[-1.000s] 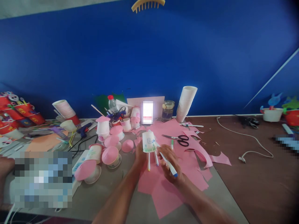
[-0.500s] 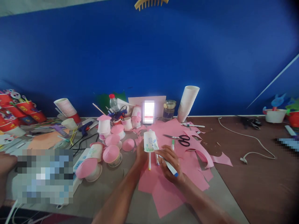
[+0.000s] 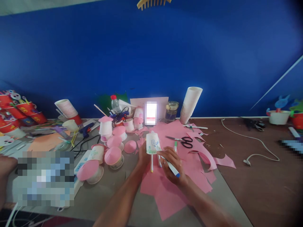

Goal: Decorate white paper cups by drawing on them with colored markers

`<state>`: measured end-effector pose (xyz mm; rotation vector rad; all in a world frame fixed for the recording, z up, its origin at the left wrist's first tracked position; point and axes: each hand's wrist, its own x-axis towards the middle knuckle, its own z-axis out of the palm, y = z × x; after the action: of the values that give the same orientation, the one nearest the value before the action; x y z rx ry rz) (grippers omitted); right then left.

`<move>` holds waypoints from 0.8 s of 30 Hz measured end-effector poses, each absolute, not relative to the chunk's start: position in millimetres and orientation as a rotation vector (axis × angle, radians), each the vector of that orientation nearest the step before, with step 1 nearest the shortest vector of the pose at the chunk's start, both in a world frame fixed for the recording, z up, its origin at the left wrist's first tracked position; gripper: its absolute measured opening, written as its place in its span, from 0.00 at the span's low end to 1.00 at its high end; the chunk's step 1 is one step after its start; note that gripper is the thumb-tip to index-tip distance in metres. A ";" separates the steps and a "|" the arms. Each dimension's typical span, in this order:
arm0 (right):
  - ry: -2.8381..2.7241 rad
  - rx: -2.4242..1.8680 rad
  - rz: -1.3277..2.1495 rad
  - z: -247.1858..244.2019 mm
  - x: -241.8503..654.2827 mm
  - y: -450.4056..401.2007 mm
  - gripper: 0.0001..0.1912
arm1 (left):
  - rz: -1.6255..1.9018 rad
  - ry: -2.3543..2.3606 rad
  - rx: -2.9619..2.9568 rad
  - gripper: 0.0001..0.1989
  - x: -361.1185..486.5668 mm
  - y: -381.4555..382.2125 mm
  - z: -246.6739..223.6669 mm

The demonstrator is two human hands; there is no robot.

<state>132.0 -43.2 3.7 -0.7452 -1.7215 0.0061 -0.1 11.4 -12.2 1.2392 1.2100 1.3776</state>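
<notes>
A white paper cup with a blue and green drawing on its side is gripped by my left hand, whose fingers are partly behind it. My right hand is closed round a blue marker, its tip close to the cup's drawn side. Below the cup lie a yellow-ended marker and another blue-tipped marker. Pink paper spreads under both hands. Black-handled scissors rest on it, right of the cup, beside a green marker.
Cups with pink cone roofs stand to the left. A tall stack of white cups and a lidded jar are at the back. A white cable lies on the right. Another person's hand shows at the left edge.
My right hand and the blue marker have shifted very slightly against the cup. The cup stays in my left hand, and the things around are unmoved.
</notes>
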 end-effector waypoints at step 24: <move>-1.726 -0.740 0.014 2.8 132.2 -41.9 0.17 | 1.371 1.204 1.223 0.04 -0.5 10.7 -11.4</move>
<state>132.2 -41.9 2.8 -0.7395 -1.7261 0.0138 -0.5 10.7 -11.4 1.2226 1.2037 1.3708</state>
